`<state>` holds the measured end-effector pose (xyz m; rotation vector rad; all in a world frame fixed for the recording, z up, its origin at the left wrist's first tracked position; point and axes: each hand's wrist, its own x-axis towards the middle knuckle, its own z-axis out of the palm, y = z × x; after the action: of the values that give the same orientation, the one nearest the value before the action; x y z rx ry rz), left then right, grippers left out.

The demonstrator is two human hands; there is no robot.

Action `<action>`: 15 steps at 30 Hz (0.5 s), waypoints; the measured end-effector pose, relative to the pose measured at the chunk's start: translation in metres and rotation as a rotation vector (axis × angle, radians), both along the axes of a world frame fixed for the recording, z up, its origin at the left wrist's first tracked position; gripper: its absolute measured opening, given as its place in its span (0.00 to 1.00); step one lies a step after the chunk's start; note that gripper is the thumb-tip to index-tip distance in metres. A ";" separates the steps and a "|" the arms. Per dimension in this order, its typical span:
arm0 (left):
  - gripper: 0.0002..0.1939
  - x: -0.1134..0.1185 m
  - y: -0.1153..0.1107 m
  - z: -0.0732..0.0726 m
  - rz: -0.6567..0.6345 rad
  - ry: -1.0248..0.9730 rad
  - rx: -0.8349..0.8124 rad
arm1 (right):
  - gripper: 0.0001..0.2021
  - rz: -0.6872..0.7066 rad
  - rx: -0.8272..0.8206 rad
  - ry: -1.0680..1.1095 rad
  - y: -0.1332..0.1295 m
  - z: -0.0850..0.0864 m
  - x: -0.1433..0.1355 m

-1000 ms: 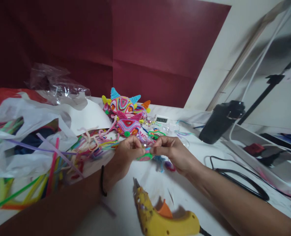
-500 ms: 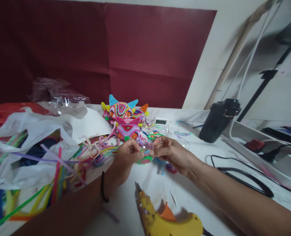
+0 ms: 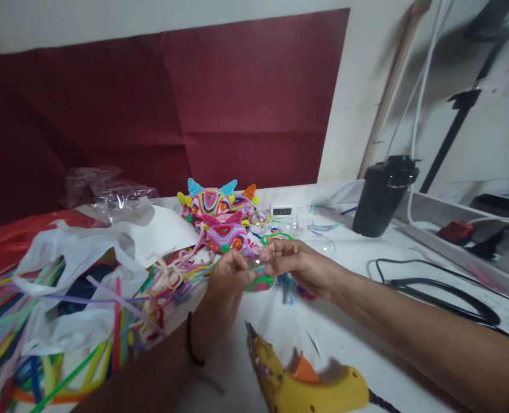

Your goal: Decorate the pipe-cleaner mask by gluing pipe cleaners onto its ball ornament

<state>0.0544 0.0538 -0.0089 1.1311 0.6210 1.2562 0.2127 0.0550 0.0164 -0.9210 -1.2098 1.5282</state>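
My left hand (image 3: pixel 228 278) and my right hand (image 3: pixel 300 264) meet above the white table, fingers closed in a pinch. Between them is a small rounded piece (image 3: pixel 261 283) covered in pink and green pipe cleaner, with what looks like clear plastic at its top. My fingertips hide part of it. Just beyond stand colourful pipe-cleaner animal heads (image 3: pixel 224 235) with blue horns and orange eyes. A yellow hot glue gun (image 3: pixel 314 390) with an orange trigger lies in front of my hands, nozzle pointing away from me.
Loose pipe cleaners (image 3: pixel 69 367) and a white plastic bag (image 3: pixel 74 258) cover the left side. A small digital clock (image 3: pixel 282 211) and clear plastic domes (image 3: pixel 323 246) sit at the back. On the right are a black bottle (image 3: pixel 381 198), a black cable (image 3: pixel 447 301) and a white tray (image 3: pixel 456 229).
The camera view has tilted and shifted a little. Both hands stay close together around the pink and green piece, with only slight finger movement.
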 end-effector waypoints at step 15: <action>0.05 0.001 0.000 0.007 -0.053 0.240 0.001 | 0.11 0.085 -0.017 -0.048 0.006 0.000 0.013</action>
<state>0.0550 0.0536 -0.0019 1.3025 0.7640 1.0842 0.2256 0.0610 0.0168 -0.9327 -1.2862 1.5931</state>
